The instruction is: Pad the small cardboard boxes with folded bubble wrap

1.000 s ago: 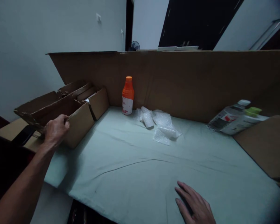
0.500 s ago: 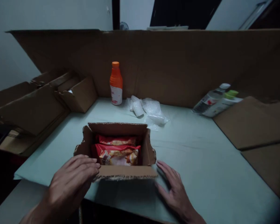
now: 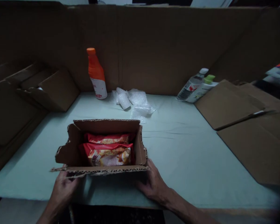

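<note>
An open-topped cardboard box [image 3: 106,126] with ragged cut edges stands near the front of the table. Inside lie two red snack packets, the nearer one [image 3: 112,157] in front of the farther one [image 3: 108,138]. My left hand [image 3: 64,185] grips the box at its near left corner, the fingertips hidden beneath the torn front edge. At the opposite near corner, my right hand [image 3: 155,183] has its fingers along the right side and its thumb toward the front wall.
Behind the box are crumpled bubble wrap [image 3: 137,101] and an orange-topped bottle [image 3: 97,74]. A clear bottle [image 3: 191,85] and a green-capped bottle [image 3: 202,90] lean at the back right. Cardboard boxes stand left [image 3: 58,90] and right [image 3: 254,146], before a tall cardboard wall [image 3: 158,49].
My left hand has gone from the box's top left edge down to its near left corner. My right hand has closed in on the right side. The view has tilted down and turned right.
</note>
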The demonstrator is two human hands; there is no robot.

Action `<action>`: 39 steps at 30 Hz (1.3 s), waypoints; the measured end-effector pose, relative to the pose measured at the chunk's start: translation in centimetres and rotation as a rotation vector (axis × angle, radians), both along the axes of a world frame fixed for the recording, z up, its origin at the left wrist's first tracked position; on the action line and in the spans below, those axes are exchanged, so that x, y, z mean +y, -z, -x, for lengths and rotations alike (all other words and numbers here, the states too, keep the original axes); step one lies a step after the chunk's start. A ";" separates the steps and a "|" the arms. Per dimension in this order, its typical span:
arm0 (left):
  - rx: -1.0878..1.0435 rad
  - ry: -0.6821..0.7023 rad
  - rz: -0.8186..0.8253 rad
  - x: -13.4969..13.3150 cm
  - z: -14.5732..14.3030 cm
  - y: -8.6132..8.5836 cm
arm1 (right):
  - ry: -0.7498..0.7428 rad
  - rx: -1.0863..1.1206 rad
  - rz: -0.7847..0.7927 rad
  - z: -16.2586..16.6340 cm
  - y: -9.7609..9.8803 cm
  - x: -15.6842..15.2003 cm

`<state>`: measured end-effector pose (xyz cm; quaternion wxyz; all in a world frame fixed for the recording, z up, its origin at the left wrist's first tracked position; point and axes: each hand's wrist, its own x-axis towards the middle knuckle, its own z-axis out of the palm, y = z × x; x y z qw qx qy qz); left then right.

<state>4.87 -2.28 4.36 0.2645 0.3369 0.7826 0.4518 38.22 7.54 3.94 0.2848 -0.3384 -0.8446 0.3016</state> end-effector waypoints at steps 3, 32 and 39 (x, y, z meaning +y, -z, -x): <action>-0.042 -0.012 -0.020 1.9 -0.2 -0.8 | -0.012 -0.007 0.008 1.2 -0.5 1.4; -0.311 0.004 -0.098 7.1 -4.0 0.1 | 0.537 0.228 0.222 -2.9 -0.7 20.2; -0.316 -0.001 -0.182 8.4 -4.8 -0.3 | 0.459 0.190 0.318 -1.2 -1.2 20.3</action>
